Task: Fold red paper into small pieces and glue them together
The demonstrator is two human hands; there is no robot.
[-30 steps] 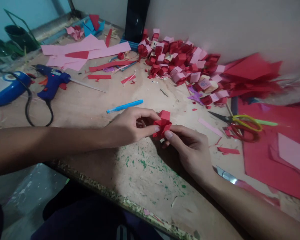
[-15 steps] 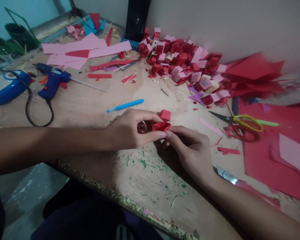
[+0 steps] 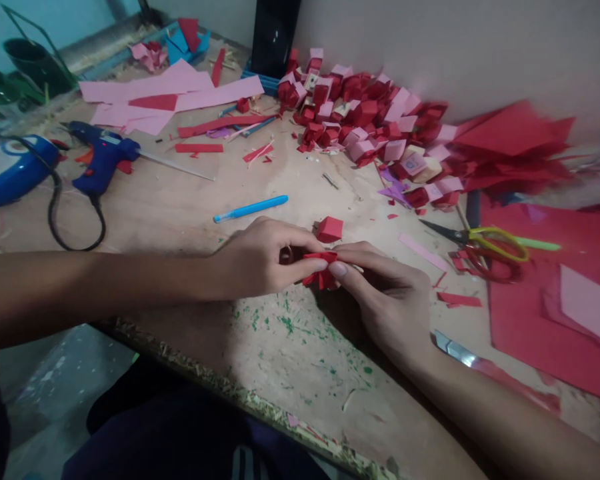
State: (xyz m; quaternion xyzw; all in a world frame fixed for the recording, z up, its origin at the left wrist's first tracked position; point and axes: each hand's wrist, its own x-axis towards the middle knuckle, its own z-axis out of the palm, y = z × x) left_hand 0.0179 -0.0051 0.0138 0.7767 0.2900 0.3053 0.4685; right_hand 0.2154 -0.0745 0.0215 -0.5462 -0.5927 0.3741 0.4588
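Note:
A small folded piece of red paper (image 3: 321, 279) is pinched between both hands above the wooden table. My left hand (image 3: 267, 260) grips its left side with thumb and fingers, and my right hand (image 3: 387, 283) pinches its right side; the fingertips of the two nearly meet. Parts of the paper are hidden by the fingers. Just behind the fingers sits a red paper cube (image 3: 330, 229). Beyond my left hand lies a blue pen (image 3: 251, 209). Beside my right wrist is a utility knife (image 3: 455, 349).
A heap of red and pink paper cubes (image 3: 363, 117) lies along the wall. Scissors (image 3: 485, 243) and red sheets (image 3: 540, 293) are at right. Toward the left are a blue glue gun (image 3: 103, 157) with its cord and pink paper strips (image 3: 150, 93). The table's rough edge (image 3: 220, 387) runs nearest me.
The red paper has turned in my fingers: its open hollow faced up before, and now a pinched top edge and folds below show. My right hand has shifted slightly.

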